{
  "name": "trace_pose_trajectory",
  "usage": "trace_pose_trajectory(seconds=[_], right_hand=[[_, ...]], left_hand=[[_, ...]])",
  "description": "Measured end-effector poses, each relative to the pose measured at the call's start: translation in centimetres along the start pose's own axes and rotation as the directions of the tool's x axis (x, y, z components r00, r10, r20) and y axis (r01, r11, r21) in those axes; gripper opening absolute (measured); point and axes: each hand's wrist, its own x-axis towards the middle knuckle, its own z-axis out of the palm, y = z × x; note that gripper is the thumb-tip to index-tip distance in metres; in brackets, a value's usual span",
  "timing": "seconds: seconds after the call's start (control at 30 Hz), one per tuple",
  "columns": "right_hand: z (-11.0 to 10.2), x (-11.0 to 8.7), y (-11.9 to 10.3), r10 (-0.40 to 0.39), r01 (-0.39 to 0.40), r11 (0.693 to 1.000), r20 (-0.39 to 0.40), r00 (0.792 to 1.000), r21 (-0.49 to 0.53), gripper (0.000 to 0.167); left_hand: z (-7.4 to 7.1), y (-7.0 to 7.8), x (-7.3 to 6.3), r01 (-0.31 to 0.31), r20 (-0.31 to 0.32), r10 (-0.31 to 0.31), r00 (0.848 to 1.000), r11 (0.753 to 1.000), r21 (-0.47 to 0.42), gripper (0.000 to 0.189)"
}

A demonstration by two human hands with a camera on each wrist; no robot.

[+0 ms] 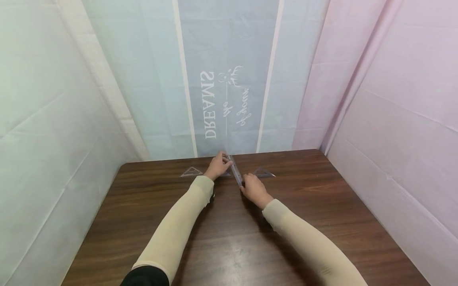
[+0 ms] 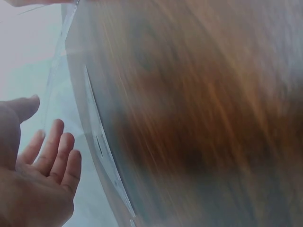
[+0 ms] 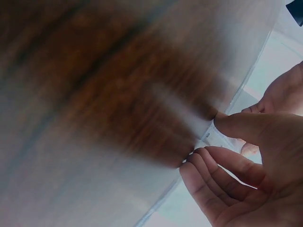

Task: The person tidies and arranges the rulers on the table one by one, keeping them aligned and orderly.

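A clear ruler (image 1: 235, 171) is slanted between both hands, its far end toward the table's back edge. My right hand (image 1: 255, 190) grips its near end; in the right wrist view, the thumb and curled fingers of that hand (image 3: 236, 161) come together around the ruler's end. At the far end is my left hand (image 1: 217, 165), its thumb apart from the relaxed fingers in the left wrist view (image 2: 47, 161). A clear set square (image 1: 191, 171) lies left of the left hand, another triangle (image 1: 264, 172) beyond the right hand. Behind the left hand a third clear piece (image 1: 225, 174) is partly hidden.
The dark wood table (image 1: 222, 246) runs back to a printed cloth (image 1: 229, 39) hanging behind it. Pale cloth walls stand at the left (image 1: 53, 99) and right (image 1: 400, 99).
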Motion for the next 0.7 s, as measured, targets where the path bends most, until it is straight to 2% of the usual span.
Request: trace_pose_trajectory(seconds=[0.17,0.4,0.57,0.7], right_hand=[[-0.1,0.0,-0.4,-0.029,0.028,0.999,-0.021,0.999,-0.03,0.023],[-0.5,0.2,-0.5,-0.03,0.03,0.999,0.016,0.999,-0.026,0.028],[-0.9,0.0,-0.6,-0.037,0.037,0.999,0.033,0.999,0.024,0.03],[-1.4,-0.2,-0.9,-0.044,0.041,0.996,0.036,0.998,0.081,0.031]], left_hand=[[-0.1,0.4,-0.3,0.032,-0.033,-0.034,0.999,0.998,-0.049,0.043],[-0.5,0.5,-0.7,0.039,-0.066,-0.046,0.997,0.995,-0.097,0.039],[-1.0,0.5,-1.2,0.038,-0.063,-0.048,0.997,0.988,-0.149,0.037],[-1.9,0.8,-1.8,0.062,-0.044,-0.072,0.996,0.981,-0.185,0.038]])
